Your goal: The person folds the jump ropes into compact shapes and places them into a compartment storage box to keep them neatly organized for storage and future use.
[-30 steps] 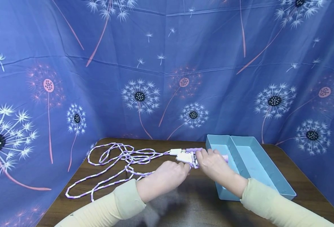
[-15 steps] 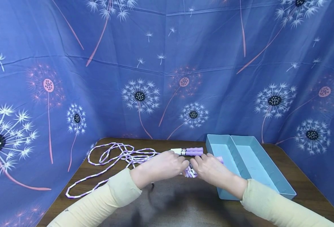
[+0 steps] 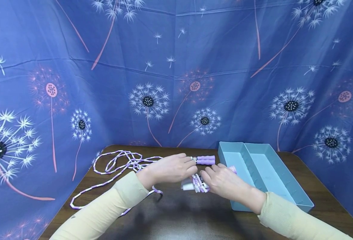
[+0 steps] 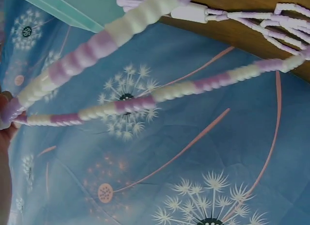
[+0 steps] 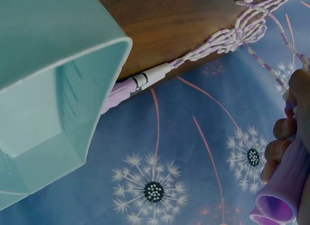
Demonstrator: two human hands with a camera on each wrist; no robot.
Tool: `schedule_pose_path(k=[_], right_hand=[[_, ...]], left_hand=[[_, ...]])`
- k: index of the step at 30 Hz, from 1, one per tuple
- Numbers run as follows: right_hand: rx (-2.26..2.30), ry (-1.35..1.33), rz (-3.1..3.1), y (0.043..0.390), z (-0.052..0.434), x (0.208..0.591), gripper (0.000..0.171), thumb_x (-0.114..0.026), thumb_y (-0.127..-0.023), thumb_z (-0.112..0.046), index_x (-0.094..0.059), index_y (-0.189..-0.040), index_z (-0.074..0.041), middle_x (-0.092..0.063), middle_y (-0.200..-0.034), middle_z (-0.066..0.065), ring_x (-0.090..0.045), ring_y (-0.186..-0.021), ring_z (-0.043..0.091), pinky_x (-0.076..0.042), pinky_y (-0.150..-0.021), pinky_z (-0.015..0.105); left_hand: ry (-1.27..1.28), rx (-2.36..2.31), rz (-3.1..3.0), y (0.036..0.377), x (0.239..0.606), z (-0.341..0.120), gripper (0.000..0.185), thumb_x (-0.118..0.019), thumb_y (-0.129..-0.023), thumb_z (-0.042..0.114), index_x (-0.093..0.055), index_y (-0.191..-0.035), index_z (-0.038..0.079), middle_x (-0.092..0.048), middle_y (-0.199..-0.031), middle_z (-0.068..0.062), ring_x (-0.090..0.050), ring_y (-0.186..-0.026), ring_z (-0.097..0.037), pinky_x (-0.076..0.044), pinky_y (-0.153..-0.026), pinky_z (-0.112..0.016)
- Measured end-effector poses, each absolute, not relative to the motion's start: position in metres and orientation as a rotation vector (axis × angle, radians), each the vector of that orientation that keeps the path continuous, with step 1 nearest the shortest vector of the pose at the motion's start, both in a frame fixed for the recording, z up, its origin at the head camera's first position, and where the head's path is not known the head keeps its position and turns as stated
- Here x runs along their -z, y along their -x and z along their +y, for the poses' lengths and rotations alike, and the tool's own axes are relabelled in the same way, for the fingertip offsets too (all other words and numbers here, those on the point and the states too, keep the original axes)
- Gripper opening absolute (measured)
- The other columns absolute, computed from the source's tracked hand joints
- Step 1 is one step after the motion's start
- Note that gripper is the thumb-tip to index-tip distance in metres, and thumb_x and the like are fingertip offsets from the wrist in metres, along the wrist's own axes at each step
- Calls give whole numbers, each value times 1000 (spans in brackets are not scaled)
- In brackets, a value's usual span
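A jump rope with purple and white beaded cord is in both hands. My right hand (image 3: 228, 181) grips its handles, whose hollow purple ends (image 5: 277, 200) stick out past the fingers in the right wrist view. Turns of beaded cord (image 3: 200, 184) lie around the handles' white part (image 3: 188, 186), left of that hand. With its fingers my left hand (image 3: 171, 168) pinches the cord (image 4: 97, 46), which bends back at the fingertips in the left wrist view. Just behind the hands, a second jump rope's handles (image 3: 206, 160) lie on the table, partly hidden by my left hand.
A blue two-compartment tray (image 3: 245, 156) stands at the right, close to my right forearm. Loose loops of beaded cord (image 3: 86, 190) spread over the table's left side. Behind the wooden table (image 3: 191, 220) hangs a blue dandelion-print cloth (image 3: 176, 100).
My left hand has moved from the white handle part up and slightly left, drawing cord along. My right hand has brought the gripped handles a little nearer, and cord turns now show around them.
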State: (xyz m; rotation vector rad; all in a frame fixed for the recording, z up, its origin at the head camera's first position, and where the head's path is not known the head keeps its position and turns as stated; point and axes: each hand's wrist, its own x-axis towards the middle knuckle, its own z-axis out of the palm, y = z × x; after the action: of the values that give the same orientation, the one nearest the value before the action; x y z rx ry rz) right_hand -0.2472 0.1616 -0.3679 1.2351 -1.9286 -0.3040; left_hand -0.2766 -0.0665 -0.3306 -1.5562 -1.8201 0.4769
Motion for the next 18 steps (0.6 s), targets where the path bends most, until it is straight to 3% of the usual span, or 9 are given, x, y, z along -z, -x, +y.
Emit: schedule_pose_path(k=[11,18], right_hand=[[264,-1253,-1888,234,155,357,33,-69,-65,-21,-54,-90,-6,-52,-75,2,-50,-62,19,-38,-55,30],[164,-1178,-1856,235,156,344,51,-81,-58,-29,-56,-94,-4,-58,-81,3,-57,-67,20,-42,-56,31]], left_hand=[[1541,-159,-1911,305,346,-74,11,-40,-94,6,-48,-89,10,-49,-82,3,-47,-73,-14,-40,-72,-26],[1509,213,-2027,304,359,-65,10,-54,-88,5,-51,-97,8,-60,-91,0,-58,-84,-13,-45,-78,-25]])
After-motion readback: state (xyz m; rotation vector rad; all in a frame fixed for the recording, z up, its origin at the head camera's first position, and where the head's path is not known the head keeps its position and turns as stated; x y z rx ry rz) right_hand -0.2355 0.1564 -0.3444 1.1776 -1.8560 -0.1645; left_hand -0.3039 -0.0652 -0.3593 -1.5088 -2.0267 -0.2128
